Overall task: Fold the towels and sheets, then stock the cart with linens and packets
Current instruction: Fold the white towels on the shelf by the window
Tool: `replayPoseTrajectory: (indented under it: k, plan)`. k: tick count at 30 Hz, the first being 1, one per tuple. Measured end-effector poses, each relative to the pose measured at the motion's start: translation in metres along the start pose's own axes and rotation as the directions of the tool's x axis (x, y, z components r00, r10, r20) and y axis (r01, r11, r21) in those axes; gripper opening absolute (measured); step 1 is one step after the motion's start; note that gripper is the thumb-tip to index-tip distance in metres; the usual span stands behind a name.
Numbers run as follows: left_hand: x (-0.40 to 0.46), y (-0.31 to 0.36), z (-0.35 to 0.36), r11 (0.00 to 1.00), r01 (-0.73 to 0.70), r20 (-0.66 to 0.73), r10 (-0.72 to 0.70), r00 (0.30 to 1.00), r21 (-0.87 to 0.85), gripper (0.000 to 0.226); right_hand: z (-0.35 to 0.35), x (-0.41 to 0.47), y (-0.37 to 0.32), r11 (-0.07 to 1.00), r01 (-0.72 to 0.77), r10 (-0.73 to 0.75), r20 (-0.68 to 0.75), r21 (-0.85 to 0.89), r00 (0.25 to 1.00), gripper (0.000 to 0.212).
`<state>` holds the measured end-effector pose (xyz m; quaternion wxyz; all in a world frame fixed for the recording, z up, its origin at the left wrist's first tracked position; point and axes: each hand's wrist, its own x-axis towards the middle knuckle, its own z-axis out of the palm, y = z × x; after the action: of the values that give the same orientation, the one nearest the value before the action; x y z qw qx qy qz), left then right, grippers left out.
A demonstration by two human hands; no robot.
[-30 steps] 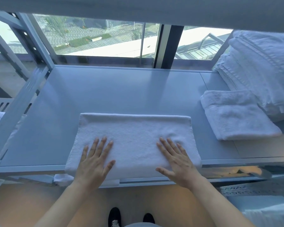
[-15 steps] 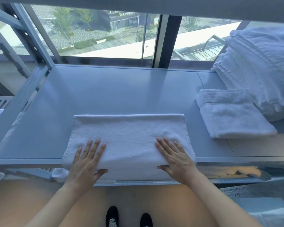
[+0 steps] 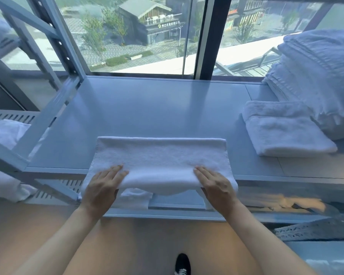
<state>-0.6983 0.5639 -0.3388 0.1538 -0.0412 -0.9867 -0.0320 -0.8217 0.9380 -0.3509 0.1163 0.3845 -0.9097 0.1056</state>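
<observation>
Folding is the step in hand, and it looks like the middle of it: the white towel (image 3: 161,159) lies as a long band on the near edge of the grey shelf (image 3: 147,108), its long axis running left to right, its far edge a neat fold line. The near edge hangs off the shelf lip and sags between the hands.

Left hand (image 3: 102,187) grips the near-left part of the towel, fingers (image 3: 115,172) laid on top and pointing to the far side; the thumb is hidden, tucked under the cloth by the look of it. Right hand (image 3: 216,185) does the same on the near-right part, fingers on top, cloth bulging over its edge.

Next move, as I judge it, calls for lifting that near edge with both hands level and carrying it toward the far fold, keeping corners square so the band halves cleanly.

Well to the right, a folded towel (image 3: 284,132) sits flat, just beside a tall linen stack (image 3: 318,76).
</observation>
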Motion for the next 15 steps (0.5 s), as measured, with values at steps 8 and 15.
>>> replayPoseTrajectory:
  k: [8, 15]
  plan:
    - [-0.094, -0.053, -0.067, 0.999, 0.036, -0.171, -0.03, 0.985, 0.033, 0.032, -0.034, -0.01, -0.092, 0.99, -0.123, 0.123, 0.009, 0.064, 0.992, 0.048]
    - [-0.196, -0.119, -0.114, 0.98, 0.187, -0.108, -0.193, 0.975, -0.07, 0.033, -0.038, 0.005, -0.196, 0.991, -0.129, 0.129, -0.01, 0.038, 0.992, 0.055]
